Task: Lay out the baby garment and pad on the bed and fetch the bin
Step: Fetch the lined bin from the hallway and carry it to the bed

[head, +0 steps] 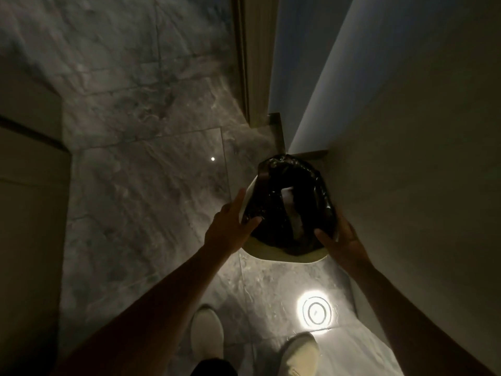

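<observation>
A pale round bin (287,255) lined with a glossy black bag (298,183) is in front of me, close to the wall on the right. White scraps lie inside the bag. My left hand (230,226) grips the bin's left rim, thumb hooked over the bag. My right hand (339,240) holds the right rim, thumb inside. Whether the bin rests on the floor or is lifted off it, I cannot tell. The baby garment, the pad and the bed are out of view.
The room is dim, with a grey marble tile floor (135,185). A wall (420,158) runs along the right, a doorway with its frame (254,63) lies ahead, and a dark cabinet (29,213) stands at left. A bright light reflection (315,312) shines near my shoes (207,335).
</observation>
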`<state>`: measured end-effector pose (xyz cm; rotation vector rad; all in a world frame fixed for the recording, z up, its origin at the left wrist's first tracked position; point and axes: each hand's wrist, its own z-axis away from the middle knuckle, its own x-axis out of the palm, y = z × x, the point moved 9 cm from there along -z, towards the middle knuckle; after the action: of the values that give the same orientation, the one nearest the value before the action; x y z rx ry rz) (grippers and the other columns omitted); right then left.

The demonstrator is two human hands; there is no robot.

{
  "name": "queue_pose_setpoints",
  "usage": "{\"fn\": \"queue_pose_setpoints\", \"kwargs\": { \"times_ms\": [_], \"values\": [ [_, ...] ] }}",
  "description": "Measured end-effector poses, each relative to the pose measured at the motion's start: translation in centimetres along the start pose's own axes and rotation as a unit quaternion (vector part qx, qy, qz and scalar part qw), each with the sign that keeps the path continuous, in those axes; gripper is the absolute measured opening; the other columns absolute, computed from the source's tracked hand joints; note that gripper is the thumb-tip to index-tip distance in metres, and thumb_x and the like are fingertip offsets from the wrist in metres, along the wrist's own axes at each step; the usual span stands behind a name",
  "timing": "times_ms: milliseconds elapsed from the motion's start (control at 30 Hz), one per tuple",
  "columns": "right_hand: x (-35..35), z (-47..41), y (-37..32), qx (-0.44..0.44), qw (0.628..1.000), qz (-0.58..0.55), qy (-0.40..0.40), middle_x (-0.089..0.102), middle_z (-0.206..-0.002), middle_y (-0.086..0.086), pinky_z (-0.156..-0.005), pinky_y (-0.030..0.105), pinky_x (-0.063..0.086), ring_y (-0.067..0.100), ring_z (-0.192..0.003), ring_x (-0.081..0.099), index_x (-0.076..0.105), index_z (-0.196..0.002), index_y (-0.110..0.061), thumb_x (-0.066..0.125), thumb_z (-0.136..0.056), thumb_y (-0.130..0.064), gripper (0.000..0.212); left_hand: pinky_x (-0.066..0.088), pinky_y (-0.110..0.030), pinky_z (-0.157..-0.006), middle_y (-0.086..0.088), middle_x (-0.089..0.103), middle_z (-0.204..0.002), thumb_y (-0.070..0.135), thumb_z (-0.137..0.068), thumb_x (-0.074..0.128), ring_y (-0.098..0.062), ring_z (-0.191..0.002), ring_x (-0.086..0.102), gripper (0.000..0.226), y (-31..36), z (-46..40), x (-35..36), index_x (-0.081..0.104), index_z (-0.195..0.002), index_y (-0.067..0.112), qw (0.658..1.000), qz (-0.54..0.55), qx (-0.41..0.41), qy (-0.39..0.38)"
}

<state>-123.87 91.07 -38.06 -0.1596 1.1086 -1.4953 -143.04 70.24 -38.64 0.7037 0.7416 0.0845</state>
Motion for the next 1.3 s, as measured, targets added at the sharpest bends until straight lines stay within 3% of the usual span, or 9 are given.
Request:
{"fn": "queue_pose_setpoints", "kwargs": {
  "times_ms": [300,467,567,733,833,967,1100,1200,1300],
  "values": [
    [1.7,-1.2,1.2,-0.046,0.993,-0.101,-0.027,0.043,-0.149,-0.013,-0.103,0.045,0.048,0.005,-0.134,0.045,0.014,-0.151,-0.037,0.074,-0.082,-0.015,0.094,0.052,-0.029,-0.093,0.003,0.063,-0.131,0.047,-0.084,0.071,-0.015,-0.116,0.062,0.095,-0.4,-0.9,0.2,0.008,-0.155,0.039,0.995,0.039,0.087,0.017],
    [1.5,-0.9,2.0,-0.042,0.990,-0.134,0.008,0.051,-0.137,-0.020,-0.080,0.008,0.051,-0.016,-0.114,0.052,0.016,-0.149,-0.040,0.074,-0.080,-0.011,0.095,0.047,-0.003,-0.081,0.012,0.062,-0.124,0.031,-0.080,0.080,0.008,-0.101,0.060,0.101,-1.7,-1.1,0.7,0.013,-0.156,0.032,0.989,0.120,0.076,0.030],
    [1.8,-0.8,1.2,-0.059,0.989,-0.134,0.001,0.049,-0.143,-0.009,-0.088,0.009,0.047,-0.004,-0.128,0.047,0.019,-0.150,-0.032,0.075,-0.079,-0.004,0.095,0.050,-0.006,-0.078,0.011,0.063,-0.126,0.020,-0.080,0.080,0.007,-0.105,0.062,0.095,-1.9,-1.0,0.9,0.023,-0.155,0.030,0.986,0.145,0.078,0.027],
    [3.1,0.0,-0.3,-0.075,0.984,-0.158,-0.033,0.049,-0.132,-0.010,-0.084,0.001,0.042,-0.021,-0.112,0.050,0.019,-0.149,-0.008,0.067,-0.077,0.016,0.090,0.052,-0.013,-0.048,0.019,0.063,-0.109,0.010,-0.081,0.079,0.003,-0.086,0.070,0.091,-1.6,-0.2,0.7,0.027,-0.152,0.034,0.987,0.134,0.093,0.009],
    [4.0,0.7,-0.2,-0.071,0.985,-0.151,-0.033,0.050,-0.129,-0.023,-0.085,-0.001,0.040,-0.023,-0.113,0.048,0.022,-0.149,-0.015,0.070,-0.077,0.011,0.091,0.051,-0.013,-0.046,0.010,0.068,-0.104,0.003,-0.083,0.075,-0.003,-0.079,0.072,0.086,-2.1,1.4,0.1,0.031,-0.151,0.028,0.985,0.135,0.104,0.015],
    [4.9,2.7,-1.6,-0.059,0.987,-0.139,-0.050,0.052,-0.123,-0.043,-0.085,0.002,0.042,-0.020,-0.117,0.046,0.026,-0.141,-0.046,0.077,-0.076,-0.005,0.093,0.054,-0.024,-0.040,0.010,0.069,-0.102,0.024,-0.077,0.078,-0.015,-0.071,0.073,0.089,-2.1,4.7,-2.5,0.031,-0.152,0.033,0.985,0.137,0.103,0.029],
    [4.5,6.8,-6.4,-0.067,0.987,-0.129,-0.062,0.052,-0.122,-0.044,-0.085,0.005,0.045,-0.019,-0.116,0.048,0.027,-0.137,-0.057,0.082,-0.070,-0.027,0.091,0.050,-0.015,-0.043,0.006,0.070,-0.109,0.001,-0.074,0.083,-0.009,-0.080,0.072,0.094,-0.8,9.9,-7.0,0.036,-0.150,0.029,0.984,0.150,0.078,0.049],
    [3.6,10.8,-10.6,-0.079,0.987,-0.121,-0.077,0.052,-0.122,-0.043,-0.082,0.005,0.047,-0.018,-0.112,0.051,0.026,-0.135,-0.061,0.081,-0.073,-0.030,0.089,0.048,-0.013,-0.044,0.021,0.070,-0.101,0.006,-0.070,0.086,0.003,-0.078,0.070,0.091,1.2,14.5,-10.7,0.041,-0.145,0.031,0.983,0.157,0.081,0.055],
    [2.2,15.3,-14.8,-0.099,0.985,-0.111,-0.083,0.051,-0.137,-0.025,-0.100,0.034,0.050,0.007,-0.126,0.051,0.023,-0.140,-0.056,0.081,-0.071,-0.039,0.092,0.053,-0.014,-0.051,0.037,0.065,-0.102,0.027,-0.064,0.084,0.011,-0.085,0.067,0.092,3.7,19.3,-14.7,0.040,-0.142,0.043,0.982,0.154,0.092,0.066]
  ]
}}
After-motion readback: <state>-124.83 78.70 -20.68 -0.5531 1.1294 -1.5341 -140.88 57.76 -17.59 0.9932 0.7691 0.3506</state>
